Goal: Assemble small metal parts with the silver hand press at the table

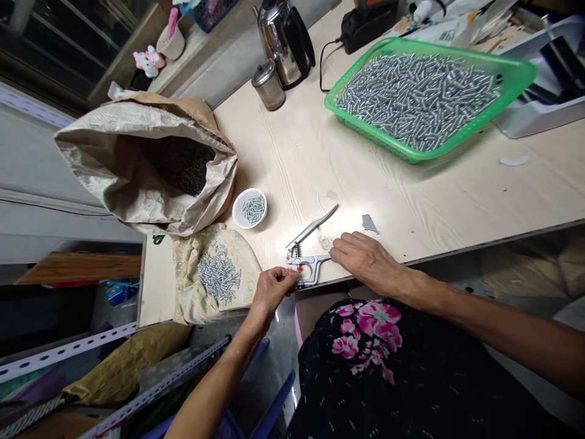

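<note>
A pair of metal snap pliers lies at the near edge of the pale wooden table, its upper handle raised. My left hand is pinched at the pliers' jaw, fingers closed on something too small to make out. My right hand rests on the lower handle, fingers curled over it. A heap of small silver pins lies on a patterned cloth just left of my left hand. A small white bowl holds more pins.
An open paper sack of dark parts sits at the left. A green basket full of silver pins stands at the back right. Behind are a kettle and a metal tin. Metal shelf rails run below left.
</note>
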A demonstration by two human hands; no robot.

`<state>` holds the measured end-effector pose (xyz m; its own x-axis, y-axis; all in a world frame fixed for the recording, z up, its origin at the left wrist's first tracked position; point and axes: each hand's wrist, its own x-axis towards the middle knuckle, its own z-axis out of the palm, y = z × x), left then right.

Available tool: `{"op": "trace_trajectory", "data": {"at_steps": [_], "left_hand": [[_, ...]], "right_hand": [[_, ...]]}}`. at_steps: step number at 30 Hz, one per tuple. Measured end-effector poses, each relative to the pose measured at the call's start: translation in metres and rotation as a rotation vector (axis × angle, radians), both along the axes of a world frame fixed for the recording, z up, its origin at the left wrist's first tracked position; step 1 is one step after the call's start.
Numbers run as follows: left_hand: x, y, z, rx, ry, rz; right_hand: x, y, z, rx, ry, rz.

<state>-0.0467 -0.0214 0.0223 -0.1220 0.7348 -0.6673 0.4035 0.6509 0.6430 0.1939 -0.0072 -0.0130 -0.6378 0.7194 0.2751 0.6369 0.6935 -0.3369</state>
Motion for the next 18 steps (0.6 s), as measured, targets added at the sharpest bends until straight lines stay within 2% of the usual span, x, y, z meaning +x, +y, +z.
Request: {"op": "trace_trajectory", "data": {"at_steps": [5,10,18], "left_hand": [[0.000,0.001,0.000,-0.002,0.049,-0.076],[0.000,0.001,-0.001,0.084,0.176,-0.196],[-0.001,0.011,0.003,-0.082,0.048,-0.215]], "right_hand": [[0.000,0.000,-0.001,0.003,0.003,0.003],[-0.001,-0.002,-0.001,-0.006,-0.004,-0.004],[0.003,0.005,0.003,-0.052,-0.002,-0.056]]}}
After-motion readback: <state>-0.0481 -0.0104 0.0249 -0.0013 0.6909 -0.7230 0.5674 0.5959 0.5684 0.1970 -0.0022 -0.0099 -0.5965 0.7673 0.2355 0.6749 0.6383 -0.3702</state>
